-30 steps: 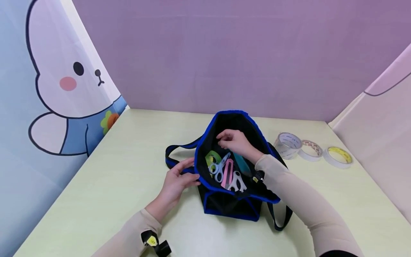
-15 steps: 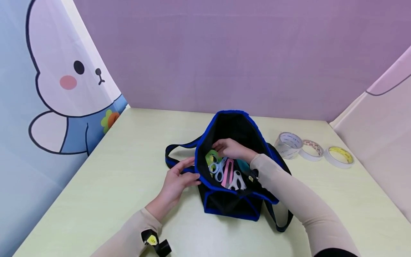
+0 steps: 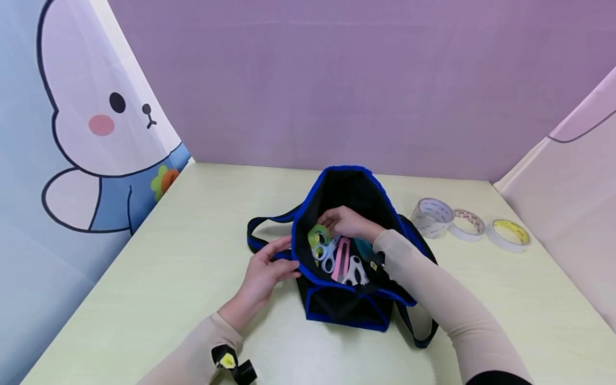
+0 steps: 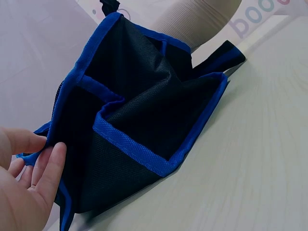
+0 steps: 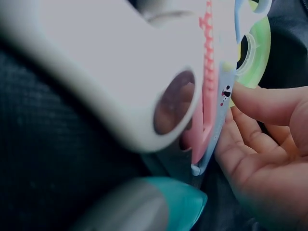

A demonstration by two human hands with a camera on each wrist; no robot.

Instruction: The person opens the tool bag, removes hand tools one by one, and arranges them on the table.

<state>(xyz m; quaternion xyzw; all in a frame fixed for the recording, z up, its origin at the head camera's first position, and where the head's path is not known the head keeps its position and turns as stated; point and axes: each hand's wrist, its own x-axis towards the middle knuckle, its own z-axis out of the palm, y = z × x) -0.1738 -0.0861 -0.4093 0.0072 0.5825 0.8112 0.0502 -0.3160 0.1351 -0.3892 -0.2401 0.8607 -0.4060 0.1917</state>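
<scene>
My left hand (image 3: 262, 275) pinches the blue-trimmed rim of a black fabric tool bag (image 3: 348, 307), thumb and fingers on either side of the edge. The left wrist view shows this grip with the bag's folded side pocket (image 4: 139, 154). My right hand (image 3: 348, 222) reaches inside the bag, thumb and fingers closed at the edge of a green tape roll (image 5: 260, 53). Against those fingers lie light blue scissors (image 3: 325, 256). Beside them are a pink utility knife (image 3: 341, 256), white scissors (image 3: 356, 270) and a teal-and-grey object (image 3: 364, 248), partly hidden by my right arm.
Right of the bag stand a wide clear tape roll (image 3: 432, 218), a tape roll with red print (image 3: 467, 224) and one with a yellow core (image 3: 508, 235). Bag straps (image 3: 423, 334) loop onto the pale table (image 3: 168, 278). Printed cloth (image 3: 337, 96) surrounds it.
My right hand has moved down and slightly left inside the bag, to the green tape roll and the scissors' tips. My left hand stays at the rim.
</scene>
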